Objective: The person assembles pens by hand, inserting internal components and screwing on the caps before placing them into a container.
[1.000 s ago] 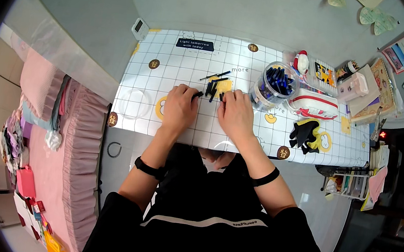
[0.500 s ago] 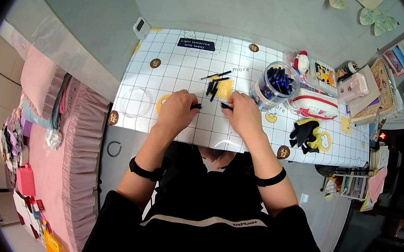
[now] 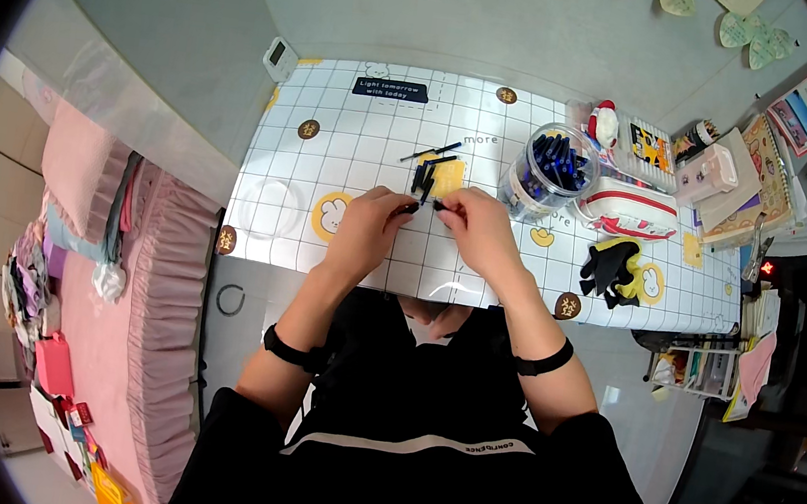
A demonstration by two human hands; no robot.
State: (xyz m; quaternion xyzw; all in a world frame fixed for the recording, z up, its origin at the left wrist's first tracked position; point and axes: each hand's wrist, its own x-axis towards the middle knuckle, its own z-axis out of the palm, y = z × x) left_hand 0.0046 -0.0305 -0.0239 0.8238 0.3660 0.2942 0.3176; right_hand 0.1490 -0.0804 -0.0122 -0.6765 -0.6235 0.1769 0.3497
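Note:
My left hand (image 3: 372, 230) is closed in a pinch on a short black stick-like piece (image 3: 410, 209), which looks like a pen part or ink cartridge. Opposite it, my right hand (image 3: 477, 229) pinches another small black piece (image 3: 438, 206), mostly covered by the fingers. The two pieces are close together, with a small gap between them. Just beyond my fingertips lie several black sticks (image 3: 420, 175) in a loose group. Thin dark sticks (image 3: 431, 152) rest a little farther back. To the right of my right hand stands a clear round jar (image 3: 528, 199) holding many dark blue and black sticks.
A clear round lid (image 3: 268, 209) lies at the left of the grid-patterned table (image 3: 334, 158). Black-and-yellow gloves (image 3: 613, 269), a white-and-red pouch (image 3: 633, 212) and a pale pink box (image 3: 707, 174) occupy the right side. A small white digital device (image 3: 281, 58) is at the back left corner.
Both hands have moved slightly away from me and toward each other. The black pieces in them are now nearer together, close to the loose sticks.

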